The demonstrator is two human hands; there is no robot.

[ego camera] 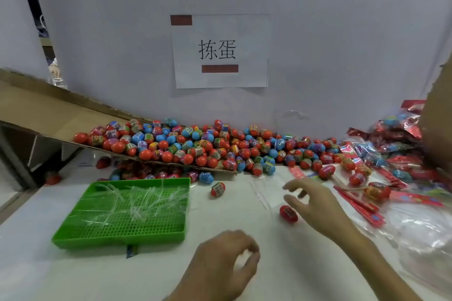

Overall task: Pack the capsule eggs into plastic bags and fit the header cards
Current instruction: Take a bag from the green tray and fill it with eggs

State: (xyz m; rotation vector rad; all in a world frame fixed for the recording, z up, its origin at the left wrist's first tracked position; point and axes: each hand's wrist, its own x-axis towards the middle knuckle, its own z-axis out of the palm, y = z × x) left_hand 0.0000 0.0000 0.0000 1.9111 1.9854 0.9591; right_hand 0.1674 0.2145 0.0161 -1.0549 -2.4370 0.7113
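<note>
A big pile of capsule eggs (pixel 195 146), red, blue and multicoloured, lies along the back wall. One red egg (pixel 288 213) sits on the white table just left of my right hand (pixel 311 200), which hovers with fingers spread and holds nothing. Flat clear plastic bags (pixel 263 194) lie under its fingertips. Another egg (pixel 217 189) lies alone further left. Red header cards (pixel 358 206) are spread to the right of that hand. My left hand (pixel 227 260) is low in the middle, blurred, fingers curled; whether it holds anything is unclear.
A green perforated tray (pixel 73 234) with clear plastic strips sits at the left. A cardboard ramp (pixel 49 115) slopes down into the egg pile. Packed bags of eggs (pixel 396 146) are heaped at the right, with loose clear film (pixel 425 234) in front of them.
</note>
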